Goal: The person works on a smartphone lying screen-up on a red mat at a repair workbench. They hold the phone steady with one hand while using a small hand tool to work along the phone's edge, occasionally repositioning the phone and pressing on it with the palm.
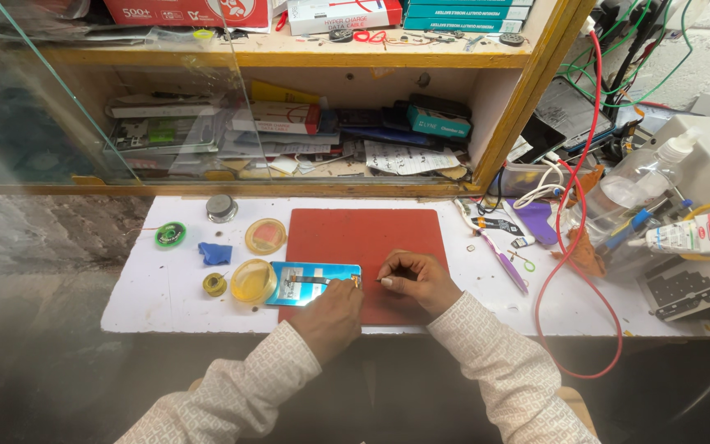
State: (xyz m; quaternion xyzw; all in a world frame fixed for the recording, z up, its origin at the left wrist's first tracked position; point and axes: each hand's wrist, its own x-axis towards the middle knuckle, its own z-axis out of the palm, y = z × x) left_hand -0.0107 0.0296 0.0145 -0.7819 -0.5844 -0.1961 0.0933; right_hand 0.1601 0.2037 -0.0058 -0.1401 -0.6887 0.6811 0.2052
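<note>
Phone (314, 282) with its back opened, lying blue and shiny on the red mat (363, 238).
Left hand (330, 316) rests fingers pressed on the phone's right end, steadying it; right hand (417, 279), just beside those fingertips, pinches something too small to tell. Two yellow lids (254, 279) sit beyond the phone's far end. The work looks mid-way: opened, nothing visibly refitted.
</note>
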